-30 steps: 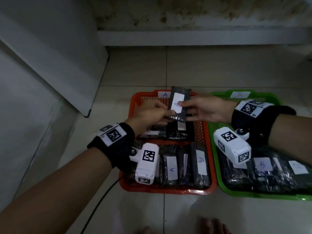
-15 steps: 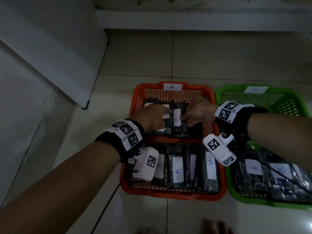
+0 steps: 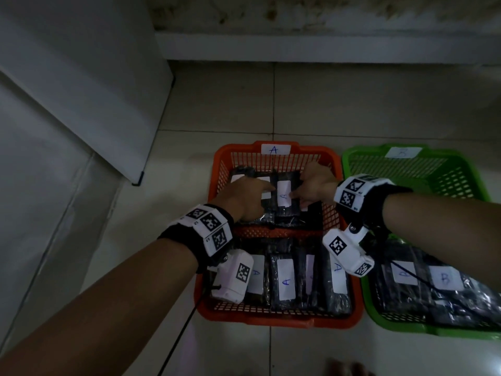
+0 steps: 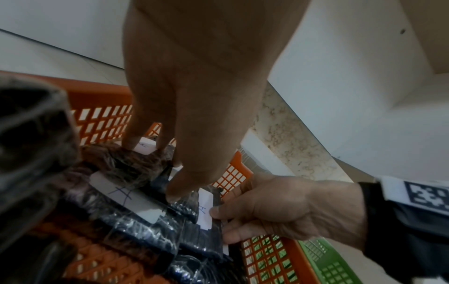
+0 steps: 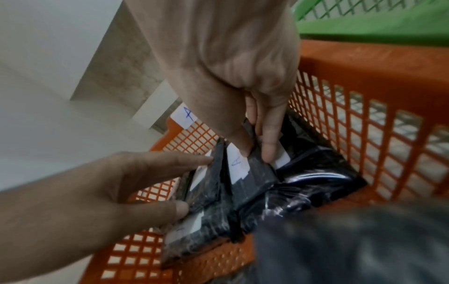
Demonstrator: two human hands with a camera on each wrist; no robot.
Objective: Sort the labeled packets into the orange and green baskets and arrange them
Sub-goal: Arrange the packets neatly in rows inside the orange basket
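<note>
The orange basket (image 3: 311,150), tagged A, holds two rows of black packets with white A labels. In its far row lies one A packet (image 3: 284,196) (image 5: 250,180) (image 4: 206,226). My right hand (image 3: 301,196) (image 5: 255,151) pinches that packet's right edge, thumb on the label and fingers at its side. My left hand (image 3: 260,189) (image 4: 175,173) lies with straight fingers on the neighbouring packets to the left, its index fingertip at the A packet's left edge. The green basket (image 3: 352,156), tagged B, stands to the right with B packets (image 3: 444,278) in its near part.
The baskets stand side by side on a pale tiled floor. A white panel (image 3: 81,90) slants along the left and a low wall ledge (image 3: 325,47) runs across the far side. A black cable (image 3: 176,343) trails from my left wrist. Toes (image 3: 349,369) show at the bottom edge.
A second ago both hands held the A packet up above the orange basket. They have lowered it into the far row, where it now lies among the other packets.
</note>
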